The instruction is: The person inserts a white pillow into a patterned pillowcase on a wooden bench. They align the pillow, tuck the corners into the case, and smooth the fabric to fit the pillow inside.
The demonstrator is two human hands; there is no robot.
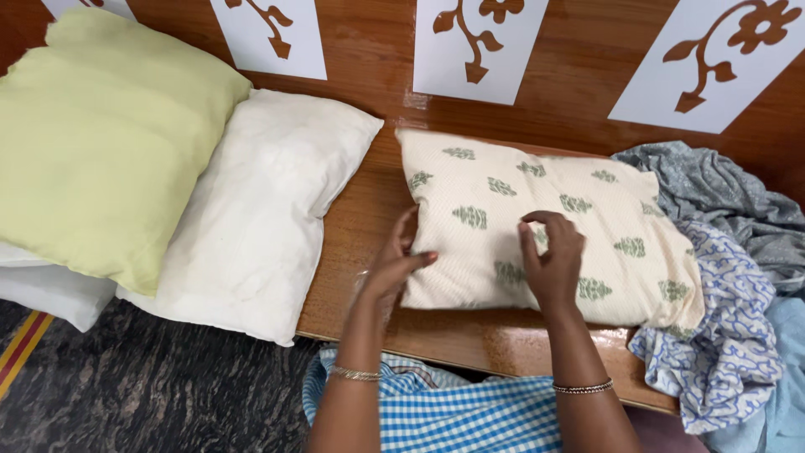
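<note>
A cream pillow (pixel 545 231) with green leaf prints is lying on the wooden table (pixel 360 226). My left hand (pixel 394 264) is gripping its left edge; my right hand (pixel 553 256) is pinching the fabric on top.

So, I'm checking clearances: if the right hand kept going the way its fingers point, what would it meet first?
The right hand already rests on the cream leaf-print pillow; beyond that, probably the wooden backboard.

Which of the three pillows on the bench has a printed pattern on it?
The cream pillow with green leaf motifs, under both hands, left hand and right hand. The yellow-green pillow and the white pillow to its left are plain.
</note>
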